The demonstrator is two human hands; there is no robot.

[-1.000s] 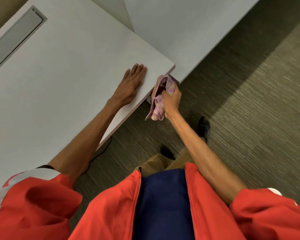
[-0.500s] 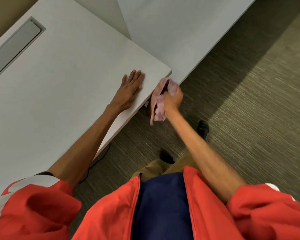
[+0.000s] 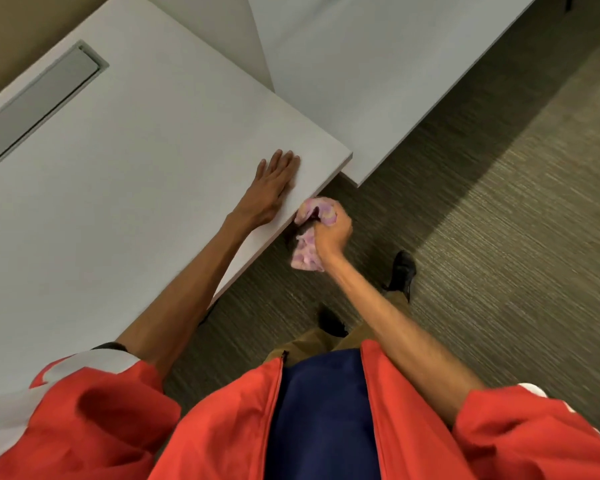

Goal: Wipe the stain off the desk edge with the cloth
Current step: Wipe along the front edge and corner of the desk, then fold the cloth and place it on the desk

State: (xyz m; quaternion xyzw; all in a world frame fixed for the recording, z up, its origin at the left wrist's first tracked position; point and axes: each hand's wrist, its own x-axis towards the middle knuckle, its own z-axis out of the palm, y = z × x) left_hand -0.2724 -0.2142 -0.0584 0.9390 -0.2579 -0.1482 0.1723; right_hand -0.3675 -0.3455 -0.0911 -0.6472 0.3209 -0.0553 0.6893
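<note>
A light grey desk (image 3: 146,174) fills the left half of the head view, its front edge running diagonally from the corner down to the lower left. My left hand (image 3: 271,188) lies flat on the desk top just inside that edge, fingers straight. My right hand (image 3: 331,233) grips a bunched pink and yellow cloth (image 3: 307,252) and holds it against the desk edge, right beside my left hand. One end of the cloth hangs below my fist. The stain itself is hidden behind the cloth or too small to see.
A second grey desk (image 3: 378,64) stands behind, its corner just past the first desk's corner. A long recessed cable flap (image 3: 42,102) sits at the desk's far left. Striped carpet (image 3: 499,237) lies to the right, with my dark shoes (image 3: 404,271) on it.
My right hand has slid the cloth along the desk edge, away from the corner and toward me. My left hand stays flat on the desk top.
</note>
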